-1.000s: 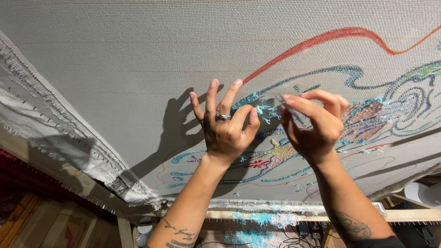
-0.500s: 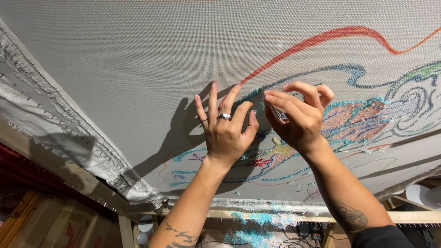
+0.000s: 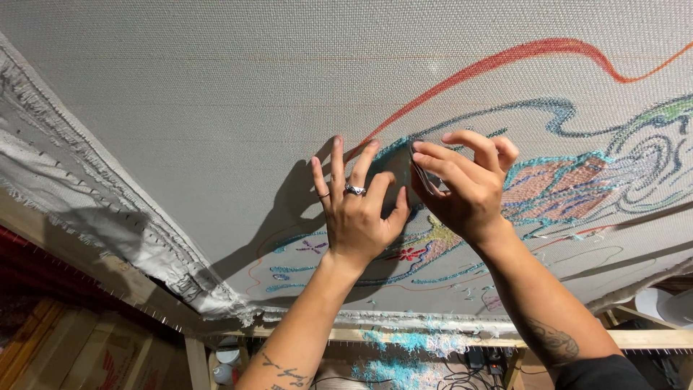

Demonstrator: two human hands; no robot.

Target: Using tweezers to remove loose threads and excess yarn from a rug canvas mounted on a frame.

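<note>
Two bare hands are raised side by side against a pale grey woven backing cloth (image 3: 216, 108) stretched on a frame. On the left hand (image 3: 357, 217) the four fingers are spread and laid flat on the cloth, the thumb angled out to the right; nothing is gripped by it. Two rings are counted on it: one chunky silver ring (image 3: 354, 190) on one finger and one thin dark band (image 3: 324, 195) on the finger to its left. The right hand (image 3: 462, 191), just beside the left, is curled, its fingertips drawn together on a small thin dark object (image 3: 421, 173) pressed at the cloth; what that object is cannot be told. Directly under and to the right of both hands, teal, blue and pink yarn stitching (image 3: 570, 188) is seen on the cloth, and one long red yarn line (image 3: 505, 58) curves away above the right hand. Below the wrists one pale wooden frame bar (image 3: 650, 338) runs across, with loose teal yarn scraps (image 3: 404, 343) gathered beneath it. One tattoo is visible on each forearm. To the left of the left hand, the frayed cloth edge (image 3: 94, 195) is folded along the frame.
</note>
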